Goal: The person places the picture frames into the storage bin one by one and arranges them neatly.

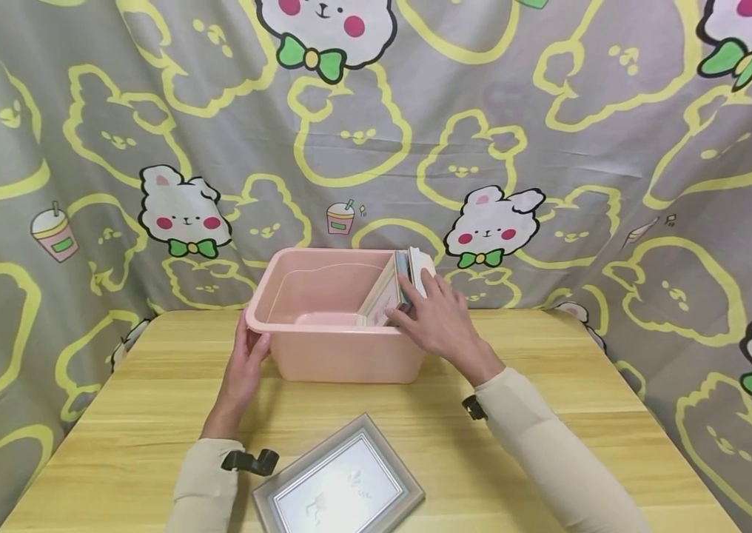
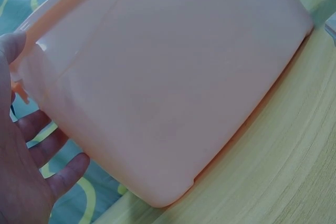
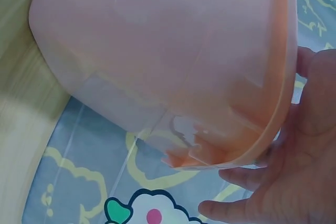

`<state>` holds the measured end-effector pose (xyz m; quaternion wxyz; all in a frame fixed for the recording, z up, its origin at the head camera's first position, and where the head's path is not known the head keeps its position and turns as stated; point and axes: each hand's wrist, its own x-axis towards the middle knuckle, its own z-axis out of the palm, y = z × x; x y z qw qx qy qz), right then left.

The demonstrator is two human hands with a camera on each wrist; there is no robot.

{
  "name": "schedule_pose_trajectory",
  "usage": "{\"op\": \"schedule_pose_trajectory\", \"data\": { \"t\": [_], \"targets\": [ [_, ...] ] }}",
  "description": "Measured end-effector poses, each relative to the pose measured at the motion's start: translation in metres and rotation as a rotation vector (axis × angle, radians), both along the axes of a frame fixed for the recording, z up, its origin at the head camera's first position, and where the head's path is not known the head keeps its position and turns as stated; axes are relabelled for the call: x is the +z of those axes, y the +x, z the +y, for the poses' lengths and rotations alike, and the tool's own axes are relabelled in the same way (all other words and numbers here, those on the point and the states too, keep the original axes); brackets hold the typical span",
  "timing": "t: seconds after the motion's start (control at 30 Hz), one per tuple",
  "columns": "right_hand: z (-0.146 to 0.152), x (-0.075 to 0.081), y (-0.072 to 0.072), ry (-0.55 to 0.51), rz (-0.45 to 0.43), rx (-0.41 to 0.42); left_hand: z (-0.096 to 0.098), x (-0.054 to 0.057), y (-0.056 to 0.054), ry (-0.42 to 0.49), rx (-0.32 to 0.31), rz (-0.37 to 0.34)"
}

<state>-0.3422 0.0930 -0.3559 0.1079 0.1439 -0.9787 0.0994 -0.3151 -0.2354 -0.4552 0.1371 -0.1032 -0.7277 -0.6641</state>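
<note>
A pink plastic bin (image 1: 343, 357) stands upright on the table. My left hand (image 1: 245, 364) holds its left front corner, thumb on the front near the rim and fingers round the left side. Several thin book-like items (image 1: 385, 292) stand slanted inside at the right end, cream-edged, blue and white. My right hand (image 1: 439, 317) rests on their upper edges, with thumb and forefinger over the bin's front right corner. In the right wrist view, loosely spread fingers (image 3: 236, 179) show beside the rim; the items are hidden there. A grey picture frame (image 1: 343, 481) lies flat nearer to me.
The wooden table (image 1: 522, 444) reaches back to a grey curtain (image 1: 363, 104) with yellow outlines and white cartoon animals. The curtain also hangs along both sides. Inside the bin, the bare floor (image 1: 323, 319) shows left of the slanted items.
</note>
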Motion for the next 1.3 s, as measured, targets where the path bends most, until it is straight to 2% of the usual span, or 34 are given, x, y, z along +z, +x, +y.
{"op": "schedule_pose_trajectory", "data": {
  "t": [0.17, 0.43, 0.73, 0.97, 1.13, 1.3],
  "targets": [
    [0.002, -0.004, 0.011, 0.031, 0.006, -0.005, 0.001, 0.0, 0.0, -0.005, -0.006, -0.002],
    [0.002, -0.012, 0.031, 0.107, 0.085, 0.041, 0.001, -0.002, 0.0, 0.007, -0.002, 0.0],
    [0.001, -0.024, 0.059, 0.061, 0.117, 0.105, 0.002, -0.001, 0.0, 0.016, 0.0, -0.01],
    [-0.001, -0.037, 0.075, 0.096, 0.144, 0.163, 0.002, -0.002, -0.001, 0.019, -0.006, 0.005],
    [-0.001, -0.046, 0.086, 0.07, 0.183, 0.195, 0.002, -0.001, 0.0, 0.007, -0.001, 0.001],
    [-0.003, -0.053, 0.096, 0.013, 0.227, 0.262, 0.002, -0.001, 0.0, 0.003, 0.002, -0.003]
  ]
}}
